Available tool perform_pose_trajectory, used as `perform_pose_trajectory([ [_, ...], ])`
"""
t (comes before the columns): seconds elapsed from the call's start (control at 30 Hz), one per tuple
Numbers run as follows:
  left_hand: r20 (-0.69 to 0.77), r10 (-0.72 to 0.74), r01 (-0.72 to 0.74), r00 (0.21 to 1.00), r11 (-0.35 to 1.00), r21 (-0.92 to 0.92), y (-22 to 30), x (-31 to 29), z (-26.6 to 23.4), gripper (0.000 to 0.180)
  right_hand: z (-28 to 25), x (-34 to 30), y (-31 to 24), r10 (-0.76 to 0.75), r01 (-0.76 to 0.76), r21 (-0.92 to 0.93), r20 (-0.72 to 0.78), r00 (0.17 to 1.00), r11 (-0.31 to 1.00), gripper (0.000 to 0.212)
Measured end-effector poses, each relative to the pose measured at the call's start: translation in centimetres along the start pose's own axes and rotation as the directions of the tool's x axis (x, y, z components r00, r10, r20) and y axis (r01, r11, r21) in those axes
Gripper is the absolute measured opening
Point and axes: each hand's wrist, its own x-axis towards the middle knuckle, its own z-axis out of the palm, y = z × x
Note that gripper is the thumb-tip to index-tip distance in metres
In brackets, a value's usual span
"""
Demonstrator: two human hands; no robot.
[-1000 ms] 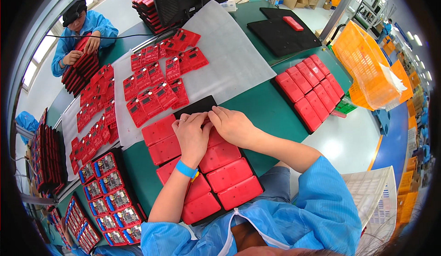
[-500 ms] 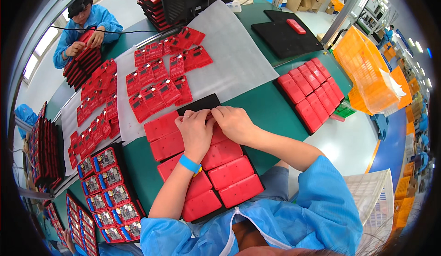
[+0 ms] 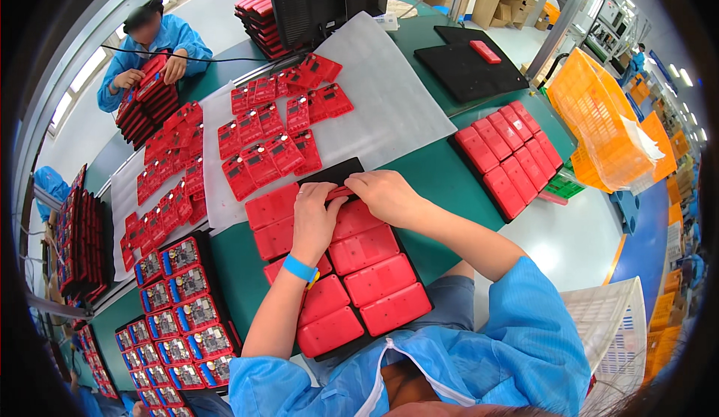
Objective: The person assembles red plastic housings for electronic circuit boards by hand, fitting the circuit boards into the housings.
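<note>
Both my hands meet over the far end of a black tray (image 3: pixel 341 171) filled with rows of red plastic cases (image 3: pixel 380 278). Between my fingers is another red case (image 3: pixel 341 192), tilted and seen mostly edge-on. My left hand (image 3: pixel 314 211) grips its left side, with a blue band around that wrist. My right hand (image 3: pixel 386 195) is closed on its right side, fingertips close to the left hand's. The fingers hide much of this case. Lying beyond the tray on a white sheet (image 3: pixel 389 80) are several red half-shells with circuit boards (image 3: pixel 281 155).
A second tray of red cases (image 3: pixel 515 177) lies right on the green table (image 3: pixel 442 230). Trays of opened cases with blue parts (image 3: pixel 191 312) lie left. A monitor (image 3: pixel 322 5), a co-worker (image 3: pixel 153 50) handling stacked trays, black pads (image 3: pixel 468 65) and an orange crate (image 3: pixel 599 110) surround.
The case between my fingers has tipped so that its edge shows. The whole view has shifted slightly, and more opened cases appear at lower left.
</note>
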Motion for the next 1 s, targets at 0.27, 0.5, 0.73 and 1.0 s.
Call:
perform_pose_trajectory([
  [0.27, -0.005, 0.057, -0.057, 0.998, 0.998, 0.005, 0.3, 0.1, 0.2, 0.017, 1.6, 0.3, -0.5, 0.012, -0.012, -0.002, -0.010, 1.000, 1.000, 0.012],
  [0.5, -0.042, 0.073, -0.070, 0.996, 0.996, 0.056, -1.0, 0.8, 0.3, 0.019, -3.2, 1.9, -2.3, -0.020, 0.009, -0.080, -0.135, 0.991, 0.997, 0.024],
  [0.73, -0.020, 0.160, -0.159, 0.987, 0.985, 0.069, -2.3, 1.8, 1.2, 0.026, -2.9, -5.8, 5.9, 0.305, -0.304, -0.193, -0.024, 0.952, 0.933, 0.037],
  [1.0, 0.112, 0.108, -0.115, 0.988, 0.991, 0.065, -3.1, -0.1, 1.4, 0.035, -1.4, -10.5, 6.9, 0.334, -0.346, -0.261, -0.093, 0.938, 0.901, 0.035],
])
